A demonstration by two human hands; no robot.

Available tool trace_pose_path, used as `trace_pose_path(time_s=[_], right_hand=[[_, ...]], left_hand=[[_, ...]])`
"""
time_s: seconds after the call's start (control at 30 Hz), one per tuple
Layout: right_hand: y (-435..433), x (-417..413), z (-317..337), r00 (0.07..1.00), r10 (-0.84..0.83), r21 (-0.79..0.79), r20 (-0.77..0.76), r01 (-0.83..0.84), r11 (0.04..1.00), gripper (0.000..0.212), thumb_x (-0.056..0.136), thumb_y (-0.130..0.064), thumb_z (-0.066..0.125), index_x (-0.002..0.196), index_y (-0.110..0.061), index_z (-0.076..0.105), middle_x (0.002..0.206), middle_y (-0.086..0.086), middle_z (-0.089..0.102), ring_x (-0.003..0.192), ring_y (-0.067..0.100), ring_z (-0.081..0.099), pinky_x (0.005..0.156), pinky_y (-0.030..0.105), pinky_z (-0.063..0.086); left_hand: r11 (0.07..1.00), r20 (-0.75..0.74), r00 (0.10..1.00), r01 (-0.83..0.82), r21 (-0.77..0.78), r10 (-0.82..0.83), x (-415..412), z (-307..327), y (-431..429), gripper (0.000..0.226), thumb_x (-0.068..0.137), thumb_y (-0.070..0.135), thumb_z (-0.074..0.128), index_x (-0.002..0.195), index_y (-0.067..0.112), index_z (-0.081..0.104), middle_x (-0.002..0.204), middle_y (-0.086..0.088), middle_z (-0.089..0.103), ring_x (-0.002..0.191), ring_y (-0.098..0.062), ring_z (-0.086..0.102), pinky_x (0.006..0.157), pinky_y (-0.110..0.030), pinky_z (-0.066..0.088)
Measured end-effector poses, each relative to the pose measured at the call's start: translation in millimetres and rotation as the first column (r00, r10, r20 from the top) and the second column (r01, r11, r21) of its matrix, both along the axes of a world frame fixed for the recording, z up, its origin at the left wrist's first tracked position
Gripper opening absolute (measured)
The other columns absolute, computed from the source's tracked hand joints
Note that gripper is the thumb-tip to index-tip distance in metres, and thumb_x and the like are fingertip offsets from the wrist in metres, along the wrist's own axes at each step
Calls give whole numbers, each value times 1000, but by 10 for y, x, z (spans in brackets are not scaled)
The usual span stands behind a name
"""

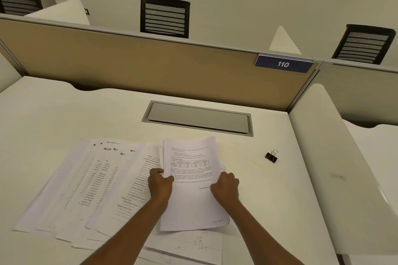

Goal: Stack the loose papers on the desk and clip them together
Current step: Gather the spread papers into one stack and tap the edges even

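Head view is showing a person's two bare hands holding a small stack of papers (190,178) over a white desk (269,189). The left hand (160,184) is gripping the stack's left edge, fingers curled around it, and the right hand (225,187) is gripping the right edge in the same way, so the sheets are sitting between both hands with printed text and a small table facing up. The stack's top edges are looking slightly uneven. To the left of it, more loose sheets (90,185) are lying fanned out and overlapping on the desk, reaching under the left forearm. Another sheet with handwritten figures (202,243) is lying flat on the desk just below the held stack. A black binder clip (271,156) is resting on the desk to the right, well apart from the papers and untouched. Beyond the papers, a grey cable hatch (198,117) is sitting set into the desk, and a tan partition (140,62) with a blue plate reading 110 (283,64) is standing behind it.
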State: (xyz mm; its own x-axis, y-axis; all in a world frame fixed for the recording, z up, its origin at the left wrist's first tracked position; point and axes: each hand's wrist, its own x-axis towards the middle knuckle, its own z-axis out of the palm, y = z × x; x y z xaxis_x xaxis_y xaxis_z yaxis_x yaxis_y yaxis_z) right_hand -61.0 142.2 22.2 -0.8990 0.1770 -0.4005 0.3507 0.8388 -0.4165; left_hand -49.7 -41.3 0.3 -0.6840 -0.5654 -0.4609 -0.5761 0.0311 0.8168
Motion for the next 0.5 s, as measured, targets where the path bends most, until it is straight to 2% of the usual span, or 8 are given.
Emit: trace_pose_path(time_s=[0.07, 0.13, 0.2, 0.27, 0.4, 0.5], right_hand=[[-1, 12, -4, 1000, -24, -12, -13, 24, 1000, 11, 81, -11, 49, 92, -8, 48, 109, 14, 53, 105, 34, 49, 80, 35, 41], [-3, 33, -2, 997, -66, -54, -30, 65, 996, 24, 80, -10, 52, 103, -5, 50, 110, 14, 54, 103, 34, 53, 83, 35, 45], [0, 54, 5, 994, -103, -133, -45, 96, 986, 36, 79, -9, 56, 114, -4, 47, 112, 13, 57, 101, 33, 59, 79, 34, 49], [7, 77, 20, 990, -123, -206, -67, 107, 973, 44, 80, -4, 56, 123, -3, 43, 114, 13, 62, 100, 32, 62, 76, 32, 50], [14, 156, 71, 978, -169, -252, -119, 135, 958, 58, 84, -2, 55, 138, -5, 33, 120, 12, 62, 109, 31, 60, 88, 33, 47], [34, 250, 76, 966, -230, -276, -122, 190, 942, 49, 82, -7, 55, 129, -6, 45, 118, 11, 64, 105, 30, 61, 88, 37, 51]], left_hand=[[999, 23, 1000, -1, 53, -1, -23, 16, -20, 48, 82, -3, 67, 119, 10, 39, 111, -12, 52, 96, -30, 57, 75, -37, 51], [992, 48, 999, 17, 124, -23, -40, 0, -60, 53, 78, -1, 71, 120, 9, 39, 111, -10, 54, 98, -31, 59, 84, -43, 54], [972, 37, 997, 57, 226, -67, -50, -65, -106, 49, 72, -1, 75, 115, 5, 53, 112, -12, 64, 95, -32, 65, 83, -46, 57], [947, 12, 989, 134, 291, -144, -44, -56, -111, 40, 74, -7, 72, 111, 4, 61, 108, -13, 68, 92, -32, 67, 78, -40, 57], [930, -32, 958, 283, 234, -283, -57, 18, -105, 41, 82, -11, 61, 117, 8, 52, 114, -8, 62, 99, -26, 61, 72, -30, 52], [899, -86, 922, 387, 203, -377, -52, 68, -132, 49, 81, -10, 57, 124, 13, 54, 119, -6, 65, 102, -24, 64, 76, -32, 54]])
